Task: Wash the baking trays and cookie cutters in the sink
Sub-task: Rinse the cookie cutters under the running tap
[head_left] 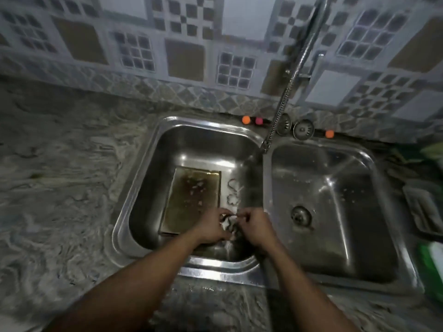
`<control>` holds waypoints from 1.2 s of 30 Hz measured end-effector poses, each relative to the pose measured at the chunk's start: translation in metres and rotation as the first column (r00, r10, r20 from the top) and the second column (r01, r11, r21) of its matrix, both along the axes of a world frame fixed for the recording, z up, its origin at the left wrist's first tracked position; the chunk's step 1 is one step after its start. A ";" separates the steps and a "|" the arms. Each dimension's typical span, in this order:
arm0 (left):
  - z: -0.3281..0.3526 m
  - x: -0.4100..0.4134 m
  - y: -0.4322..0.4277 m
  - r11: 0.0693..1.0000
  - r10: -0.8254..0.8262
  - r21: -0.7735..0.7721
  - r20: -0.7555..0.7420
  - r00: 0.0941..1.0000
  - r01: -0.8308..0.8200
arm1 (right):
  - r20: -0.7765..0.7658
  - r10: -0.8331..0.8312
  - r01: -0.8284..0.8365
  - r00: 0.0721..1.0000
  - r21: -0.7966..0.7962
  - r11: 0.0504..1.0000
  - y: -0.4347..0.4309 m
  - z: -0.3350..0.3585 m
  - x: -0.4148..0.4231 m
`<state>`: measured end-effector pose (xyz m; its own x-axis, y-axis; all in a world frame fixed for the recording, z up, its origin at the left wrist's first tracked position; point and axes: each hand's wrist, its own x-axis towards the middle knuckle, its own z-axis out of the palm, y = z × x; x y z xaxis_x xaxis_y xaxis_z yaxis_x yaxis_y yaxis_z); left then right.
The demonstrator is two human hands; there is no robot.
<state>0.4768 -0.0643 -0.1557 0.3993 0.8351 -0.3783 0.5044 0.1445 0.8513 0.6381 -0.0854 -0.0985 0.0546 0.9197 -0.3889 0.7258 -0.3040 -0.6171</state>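
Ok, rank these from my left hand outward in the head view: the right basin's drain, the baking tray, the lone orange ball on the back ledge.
1. The baking tray, in the left basin, right at the left hand.
2. The drain, off to the right, in the right basin.
3. The orange ball, back right on the ledge.

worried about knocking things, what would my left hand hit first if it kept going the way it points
The left hand would first meet the soapy piece both hands hold, likely a cookie cutter, then the right hand. Depth unclear.
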 end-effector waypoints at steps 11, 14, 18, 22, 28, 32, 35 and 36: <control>-0.018 0.022 0.005 0.966 -0.247 0.037 -0.154 0.957 0.256 | 0.273 0.330 -0.212 0.904 -0.384 0.899 0.043 -0.027 -0.017; -0.022 0.022 0.000 0.981 -0.192 -0.008 -0.123 0.974 0.193 | 0.252 0.372 -0.239 0.893 -0.434 0.869 0.048 -0.033 -0.019; -0.032 0.020 0.000 0.986 -0.150 -0.097 -0.118 0.982 0.138 | 0.271 0.420 -0.274 0.866 -0.445 0.853 0.047 -0.039 -0.017; -0.022 0.021 0.005 0.978 -0.194 -0.106 -0.132 0.972 0.181 | 0.269 0.417 -0.277 0.868 -0.435 0.857 0.048 -0.040 -0.015; -0.017 0.019 0.006 0.989 -0.096 -0.130 -0.211 0.973 0.070 | 0.219 0.155 -0.076 0.963 -0.333 0.940 0.046 -0.034 -0.009; 0.000 0.021 0.015 0.993 0.069 -0.088 -0.167 0.984 -0.084 | 0.100 -0.104 0.111 0.990 -0.073 0.991 0.060 -0.007 0.011; 0.027 0.027 0.030 0.986 0.167 0.003 -0.098 0.981 -0.168 | -0.021 -0.205 0.206 0.978 0.099 0.973 0.077 0.032 0.035; 0.039 0.028 0.036 0.979 0.202 0.044 -0.078 0.976 -0.199 | -0.026 -0.213 0.215 0.977 0.150 0.965 0.083 0.045 0.045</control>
